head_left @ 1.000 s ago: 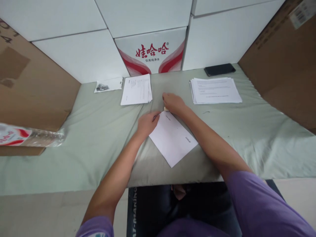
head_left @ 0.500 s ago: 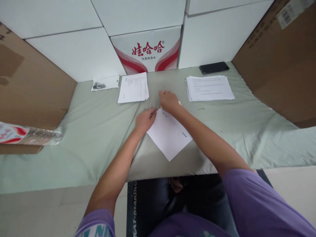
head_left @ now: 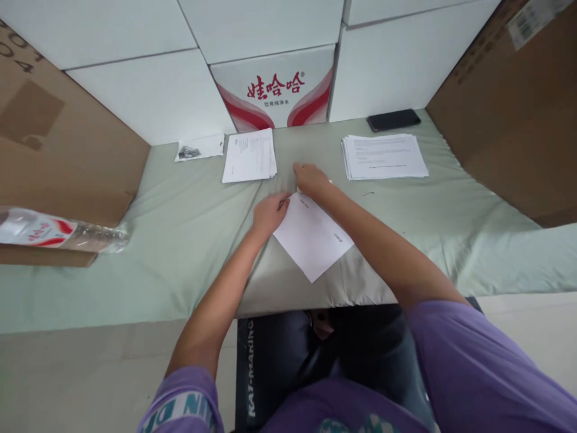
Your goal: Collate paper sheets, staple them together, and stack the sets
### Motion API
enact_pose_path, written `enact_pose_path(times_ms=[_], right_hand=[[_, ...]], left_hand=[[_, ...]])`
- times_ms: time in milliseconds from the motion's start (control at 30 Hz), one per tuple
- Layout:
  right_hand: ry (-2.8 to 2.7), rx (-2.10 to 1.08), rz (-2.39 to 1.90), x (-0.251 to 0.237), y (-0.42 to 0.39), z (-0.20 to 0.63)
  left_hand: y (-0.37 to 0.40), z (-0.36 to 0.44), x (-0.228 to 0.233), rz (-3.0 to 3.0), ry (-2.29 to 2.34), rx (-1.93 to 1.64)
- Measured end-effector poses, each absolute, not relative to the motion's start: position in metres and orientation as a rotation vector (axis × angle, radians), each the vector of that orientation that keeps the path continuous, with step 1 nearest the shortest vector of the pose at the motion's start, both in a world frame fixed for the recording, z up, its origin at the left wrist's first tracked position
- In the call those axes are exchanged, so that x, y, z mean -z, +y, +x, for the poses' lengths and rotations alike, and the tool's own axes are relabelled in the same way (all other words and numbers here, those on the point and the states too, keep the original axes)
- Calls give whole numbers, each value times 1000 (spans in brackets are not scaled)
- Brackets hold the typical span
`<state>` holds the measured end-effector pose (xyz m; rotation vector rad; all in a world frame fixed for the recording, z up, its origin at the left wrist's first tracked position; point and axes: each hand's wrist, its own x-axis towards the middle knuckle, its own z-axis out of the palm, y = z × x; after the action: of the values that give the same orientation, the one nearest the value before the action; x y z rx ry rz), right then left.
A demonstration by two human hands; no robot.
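Observation:
A white sheet of paper [head_left: 313, 237], turned cornerwise with a few small printed marks, lies in front of me; I cannot tell if other sheets are under it. My left hand [head_left: 269, 214] is closed at its far left corner, with a small dark thing [head_left: 283, 203] showing at the fingertips. Curled over the paper's far corner is my right hand [head_left: 311, 178]. Under it, bits of a pale yellow object [head_left: 332, 181] show; its kind is hidden by the hand.
A stack of printed papers [head_left: 247, 157] and a small clear packet [head_left: 199, 148] lie at back left. Another paper stack [head_left: 385, 157] and a black phone [head_left: 393, 120] are at back right. Cardboard boxes [head_left: 67, 126] flank the green cloth [head_left: 180, 252]; a water bottle [head_left: 58, 231] lies left.
The view has shifted slightly, so everything sits a little right and higher. Both hands keep about the same place at the paper's far corner.

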<state>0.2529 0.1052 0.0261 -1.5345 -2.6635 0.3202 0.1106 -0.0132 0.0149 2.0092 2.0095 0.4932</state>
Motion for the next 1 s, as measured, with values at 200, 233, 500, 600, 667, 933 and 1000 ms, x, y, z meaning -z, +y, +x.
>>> enact_pose_path(times_ms=[200,233,500,600,667,933,1000], right_hand=[[-2641,-372,-1525,-31,103,255],[-2632,-384,-1527,-31,104,255],[-2369,-472,-1346,-35,105,263],[-2171,-535,-1248,-41,91,276],[-2058,-588,-1217,-44,78,290],[-1844,-1593,-878,-31,7,364],[-1637,-1798,-879,-25,-15,373]], left_hand=[[-12,110,-16,1992,2010,-486],[-12,110,-16,1995,2000,-489],[-11,100,-19,1992,1889,-546],[-12,79,-21,1959,1724,-654],[-13,62,-25,1898,1639,-725],[-16,37,-41,1499,1589,-1243],[-15,50,-39,1394,1639,-1392]])
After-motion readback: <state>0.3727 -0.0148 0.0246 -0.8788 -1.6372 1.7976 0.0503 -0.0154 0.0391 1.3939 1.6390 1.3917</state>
